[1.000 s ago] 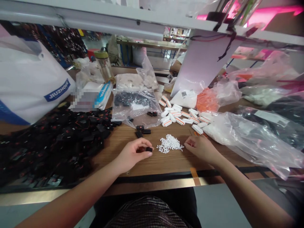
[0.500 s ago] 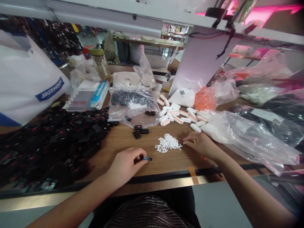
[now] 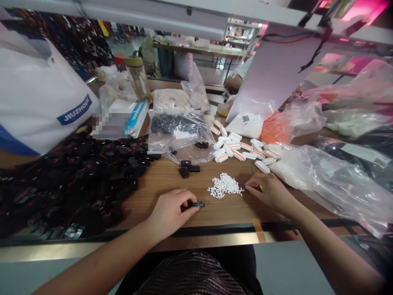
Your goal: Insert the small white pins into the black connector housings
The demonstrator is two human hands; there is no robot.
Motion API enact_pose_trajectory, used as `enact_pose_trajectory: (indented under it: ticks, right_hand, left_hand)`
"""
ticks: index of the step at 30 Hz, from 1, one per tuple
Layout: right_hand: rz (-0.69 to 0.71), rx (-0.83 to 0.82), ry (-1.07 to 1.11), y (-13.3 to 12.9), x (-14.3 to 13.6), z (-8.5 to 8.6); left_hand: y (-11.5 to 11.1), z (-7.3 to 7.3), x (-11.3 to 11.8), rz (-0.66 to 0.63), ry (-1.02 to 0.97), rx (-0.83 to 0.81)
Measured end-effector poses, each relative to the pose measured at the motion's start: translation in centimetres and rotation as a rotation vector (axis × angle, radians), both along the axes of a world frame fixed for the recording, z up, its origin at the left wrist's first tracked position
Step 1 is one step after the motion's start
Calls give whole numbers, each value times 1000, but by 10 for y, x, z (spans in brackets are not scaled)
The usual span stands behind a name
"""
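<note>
My left hand (image 3: 175,211) pinches a small black connector (image 3: 199,204) with rows of holes, just above the wooden table near its front edge. To its right, my right hand (image 3: 264,189) has thumb and fingertips pressed together beside a pile of tiny white pins (image 3: 225,185); whatever is between the fingertips is too small to name. A bit of yellow-green shows by the fingers. Behind the pile lie white connectors with orange stripes (image 3: 238,155). Several loose black connectors (image 3: 194,168) rest left of the pile, in front of a clear bag of black parts (image 3: 175,125).
A big heap of black parts (image 3: 92,176) covers the left side, with a white bag (image 3: 46,90) behind it. A bottle (image 3: 138,78) stands at the back. Plastic bags (image 3: 331,176) crowd the right. A white panel (image 3: 267,69) rises behind.
The whole view has shifted, so things on the table appear farther right. Both hands keep about the same places relative to the pin pile, and the black connector stays in my left hand.
</note>
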State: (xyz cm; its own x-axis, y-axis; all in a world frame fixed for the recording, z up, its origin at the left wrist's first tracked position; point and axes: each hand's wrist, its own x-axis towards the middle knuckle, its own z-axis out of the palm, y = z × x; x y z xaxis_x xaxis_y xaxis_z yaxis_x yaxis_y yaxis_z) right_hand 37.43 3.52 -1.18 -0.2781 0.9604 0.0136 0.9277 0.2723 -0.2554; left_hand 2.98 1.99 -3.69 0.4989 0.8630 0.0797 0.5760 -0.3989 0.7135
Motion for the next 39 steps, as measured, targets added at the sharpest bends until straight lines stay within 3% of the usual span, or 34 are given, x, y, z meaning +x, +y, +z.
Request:
enact_pose_trajectory:
  ticks: [5, 8, 13, 32, 39]
  right_hand:
    - [-59, 19, 281, -13, -43, 6]
    - [62, 10, 576, -27, -88, 8]
    - [99, -32, 669, -40, -133, -1]
    - [122, -4, 618, -41, -139, -15]
    - [160, 53, 540, -41, -140, -9]
  left_hand:
    - [-2, -1, 1, -34, -44, 25]
    - [-3, -2, 1, -34, -64, 36]
    - [-4, 0, 1, -21, -61, 20]
    - [-5, 0, 4, 20, -61, 6]
    - [-6, -1, 4, 19, -83, -2]
